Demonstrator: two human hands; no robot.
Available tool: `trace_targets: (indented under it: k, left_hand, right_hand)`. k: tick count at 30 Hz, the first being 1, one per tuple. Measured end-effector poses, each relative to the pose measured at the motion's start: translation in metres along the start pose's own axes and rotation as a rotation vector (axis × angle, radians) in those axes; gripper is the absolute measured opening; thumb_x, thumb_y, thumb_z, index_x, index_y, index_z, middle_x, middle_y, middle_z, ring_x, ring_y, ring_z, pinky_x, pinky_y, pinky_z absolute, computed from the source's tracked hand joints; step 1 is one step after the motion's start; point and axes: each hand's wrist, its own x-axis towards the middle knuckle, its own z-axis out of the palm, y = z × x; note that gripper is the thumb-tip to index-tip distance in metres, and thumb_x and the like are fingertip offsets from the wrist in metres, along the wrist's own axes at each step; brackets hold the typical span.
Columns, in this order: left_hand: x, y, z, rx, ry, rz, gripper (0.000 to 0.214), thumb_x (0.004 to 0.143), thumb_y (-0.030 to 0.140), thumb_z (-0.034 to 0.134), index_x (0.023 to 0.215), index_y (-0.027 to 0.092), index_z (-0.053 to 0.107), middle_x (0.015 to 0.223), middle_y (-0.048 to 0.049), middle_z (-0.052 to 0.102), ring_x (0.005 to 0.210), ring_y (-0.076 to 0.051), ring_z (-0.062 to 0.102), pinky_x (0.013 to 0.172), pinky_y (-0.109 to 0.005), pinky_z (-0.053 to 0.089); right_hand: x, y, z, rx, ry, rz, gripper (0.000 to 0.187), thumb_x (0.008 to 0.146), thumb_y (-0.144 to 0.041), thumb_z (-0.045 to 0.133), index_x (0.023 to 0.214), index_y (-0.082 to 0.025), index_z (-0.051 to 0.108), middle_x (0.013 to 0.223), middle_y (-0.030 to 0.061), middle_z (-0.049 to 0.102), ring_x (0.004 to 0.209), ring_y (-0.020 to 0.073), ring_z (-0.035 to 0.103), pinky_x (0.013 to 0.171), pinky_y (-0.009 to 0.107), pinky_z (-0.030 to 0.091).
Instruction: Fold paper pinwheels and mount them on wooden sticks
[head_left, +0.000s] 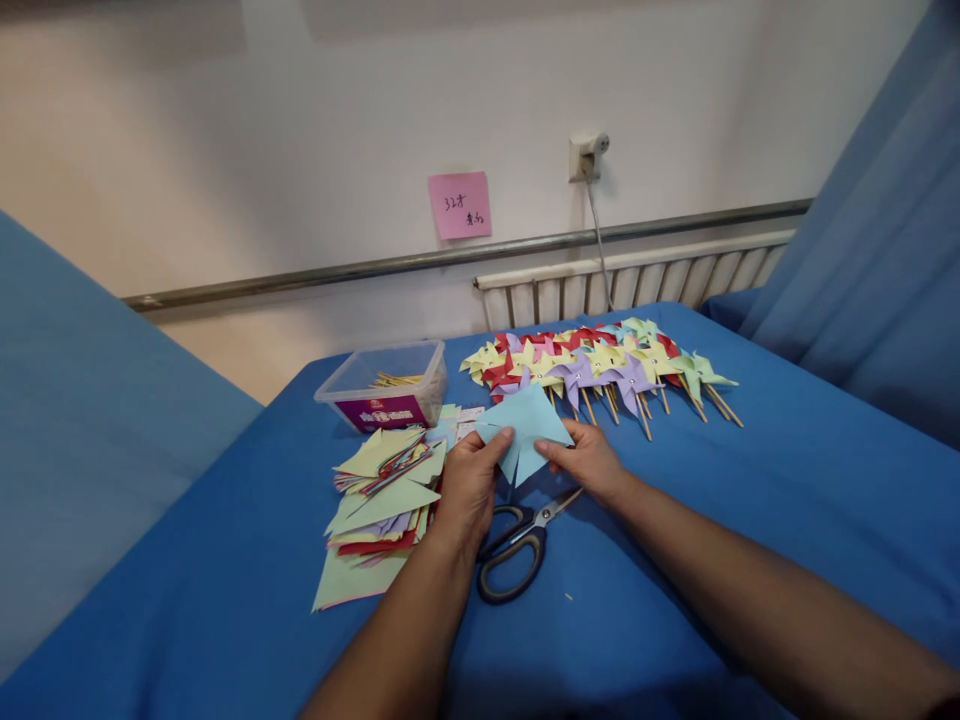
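Bare forearms (742, 570) cross the desk (225, 560); left hand (471, 482) and right hand (592, 462) each pinch slit blue paper (531, 415) near dark-handled scissors (534, 528), though the grip underneath is hard to see.

Soft, rather dim indoor light; direction hard to tell. White painted wall (337, 150) warm beige at left, greyer at right, faint broad shadows along top. Blue cloth-covered counter (247, 560) darker at bottom edge; soft shadow beside bare right forearm (712, 540). Pale-blue cut paper sheet (529, 420) brightly lit, left hand (472, 480) and right hand (594, 460) fairly clear. Slight gleam on dark-handled steel scissors (545, 516). Blue fabric curtain (862, 220) dim at right. Wide-angle stretch toward edges, forearm elongated; fine detail soft.
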Motion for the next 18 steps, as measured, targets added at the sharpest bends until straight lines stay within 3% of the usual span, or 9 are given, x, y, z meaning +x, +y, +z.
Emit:
trace_targets:
  k: [3,6,9,11,14,18]
  left_hand:
    - [0.001,0.000,0.000,-0.022,0.028,-0.008,0.031,0.060,0.026,0.083,0.083,0.010,0.070,0.074,-0.0067,0.072,0.061,-0.015,0.063,0.061,-0.027,0.051]
    - [0.003,0.001,0.000,-0.111,0.062,-0.004,0.032,0.060,0.020,0.082,0.088,0.010,0.069,0.081,-0.0084,0.073,0.068,-0.018,0.067,0.067,-0.029,0.054]
    - [0.004,0.004,0.001,-0.203,0.109,-0.011,0.031,0.061,0.012,0.079,0.089,0.011,0.068,0.085,-0.0091,0.074,0.072,-0.020,0.069,0.073,-0.032,0.056]
    - [0.005,0.006,0.002,-0.245,0.123,-0.024,0.029,0.062,0.008,0.077,0.089,0.011,0.068,0.085,-0.0086,0.075,0.073,-0.020,0.070,0.075,-0.032,0.057]
    - [0.006,0.006,0.002,-0.272,0.116,-0.029,0.030,0.062,0.006,0.076,0.090,0.011,0.068,0.084,-0.0079,0.074,0.076,-0.021,0.070,0.077,-0.032,0.057]
    - [0.005,0.006,0.002,-0.247,0.061,-0.018,0.030,0.063,0.011,0.077,0.092,0.012,0.068,0.088,-0.0084,0.074,0.083,-0.023,0.070,0.079,-0.032,0.056]
  right_hand:
    - [0.001,0.003,0.000,0.037,-0.007,-0.021,0.034,0.068,-0.048,0.071,0.080,-0.018,0.061,0.059,-0.0037,0.058,0.047,0.0107,0.051,0.047,0.024,0.040]
    - [0.003,0.006,-0.002,0.060,0.085,-0.099,0.031,0.077,-0.046,0.064,0.091,-0.019,0.060,0.067,-0.0017,0.061,0.054,0.0127,0.056,0.052,0.026,0.045]
    - [0.002,0.003,-0.006,-0.034,0.240,-0.265,0.026,0.082,-0.037,0.059,0.103,-0.021,0.059,0.092,0.0057,0.065,0.076,0.0170,0.062,0.065,0.030,0.051]
    - [-0.003,-0.003,-0.007,-0.196,0.270,-0.439,0.029,0.081,-0.027,0.059,0.109,-0.023,0.058,0.115,0.0100,0.059,0.099,0.0217,0.060,0.079,0.036,0.051]
    - [-0.012,-0.013,-0.006,-0.496,0.171,-0.657,0.039,0.076,-0.015,0.059,0.114,-0.027,0.059,0.133,0.0092,0.048,0.125,0.0278,0.046,0.100,0.047,0.041]
    - [-0.019,-0.018,0.000,-0.720,0.036,-0.745,0.039,0.076,-0.019,0.065,0.113,-0.029,0.061,0.143,0.0065,0.038,0.134,0.0313,0.034,0.107,0.054,0.031]
